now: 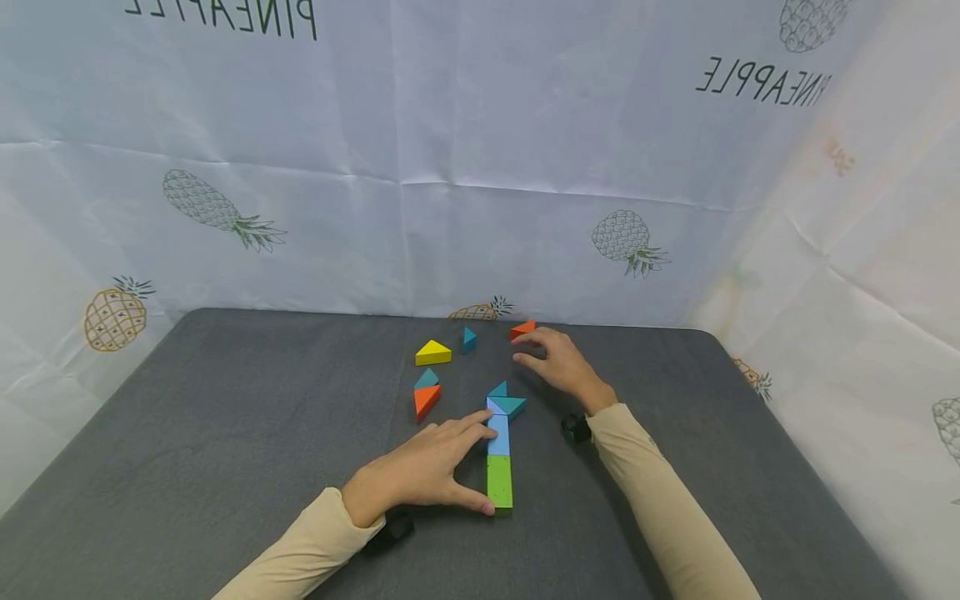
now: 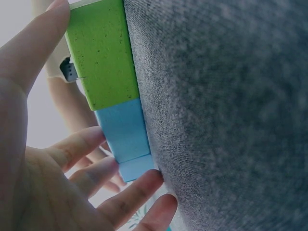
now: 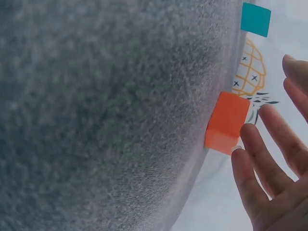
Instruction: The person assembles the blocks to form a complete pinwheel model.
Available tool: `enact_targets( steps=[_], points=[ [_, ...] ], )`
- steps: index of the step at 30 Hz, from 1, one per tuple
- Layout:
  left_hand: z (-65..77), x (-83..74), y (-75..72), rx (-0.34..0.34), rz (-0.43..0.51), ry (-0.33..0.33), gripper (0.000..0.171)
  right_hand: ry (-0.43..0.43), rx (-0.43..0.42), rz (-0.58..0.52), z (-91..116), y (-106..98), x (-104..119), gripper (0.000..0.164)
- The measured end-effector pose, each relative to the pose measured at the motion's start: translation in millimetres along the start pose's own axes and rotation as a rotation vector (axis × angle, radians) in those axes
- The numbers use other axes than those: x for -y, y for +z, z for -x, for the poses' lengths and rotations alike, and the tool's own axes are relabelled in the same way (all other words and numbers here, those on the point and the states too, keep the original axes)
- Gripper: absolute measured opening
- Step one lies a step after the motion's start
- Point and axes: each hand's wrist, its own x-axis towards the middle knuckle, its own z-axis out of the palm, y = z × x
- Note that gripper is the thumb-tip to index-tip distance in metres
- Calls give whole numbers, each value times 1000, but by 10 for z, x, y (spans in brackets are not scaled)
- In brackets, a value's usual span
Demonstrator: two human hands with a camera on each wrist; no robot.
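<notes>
A straight row of blocks lies on the table: a green block (image 1: 499,481) nearest, a light blue block (image 1: 499,437) beyond it, then a pale blue triangle (image 1: 492,407) and two teal triangles (image 1: 512,405) at the far end. My left hand (image 1: 423,462) spans the row's left side, fairly straight fingers against the blue pieces. Its thumb touches the green block's near corner, as the left wrist view also shows. Beside an orange triangular block (image 3: 227,118) at the table's far side, my right hand (image 1: 558,362) has loosely bent, spread fingers and holds nothing; whether a fingertip touches that block I cannot tell.
Left of the row, an orange triangle (image 1: 427,402) lies against a blue-teal triangle (image 1: 427,379). Farther back are a yellow triangular block (image 1: 432,353) and a small blue triangle (image 1: 468,340). A pineapple-print cloth (image 1: 480,242) hangs behind the grey table (image 1: 247,433).
</notes>
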Motion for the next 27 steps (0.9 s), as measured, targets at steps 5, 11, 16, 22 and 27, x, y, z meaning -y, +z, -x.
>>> enact_targets(
  steps=[5,11,16,22,27],
  points=[
    [-2,7,4,-4,-4,3,90,4,-34,13,-47,-3,-37,35],
    [0,9,7,-6,6,5,90,-13,-60,1,-82,-8,-71,37],
    [3,3,12,-10,0,2,90,26,-56,8,-98,5,-99,37],
    [7,4,13,-23,-5,14,90,55,-54,-1,-121,11,-122,37],
    [11,4,6,-25,-9,23,90,51,-64,-3,-121,17,-133,37]
  ],
)
